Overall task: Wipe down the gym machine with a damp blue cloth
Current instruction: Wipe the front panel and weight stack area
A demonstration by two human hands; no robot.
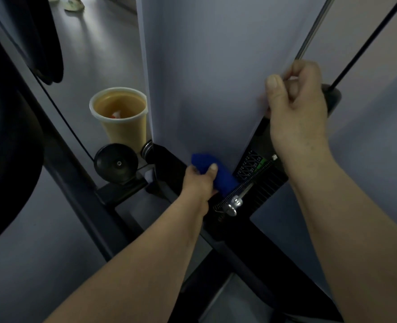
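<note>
A bunched damp blue cloth [218, 174] is gripped in the left hand [198, 180] against the foot of the grey gym machine panel [204, 89]; the panel edge is pinched by the right hand [297, 108]. Firm overlapping strokes are advised, clear of the spring pin [234, 201] beside the left hand

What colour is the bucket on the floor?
Pale yellow with a whitish rim: bucket, clearest in the head view.
</note>
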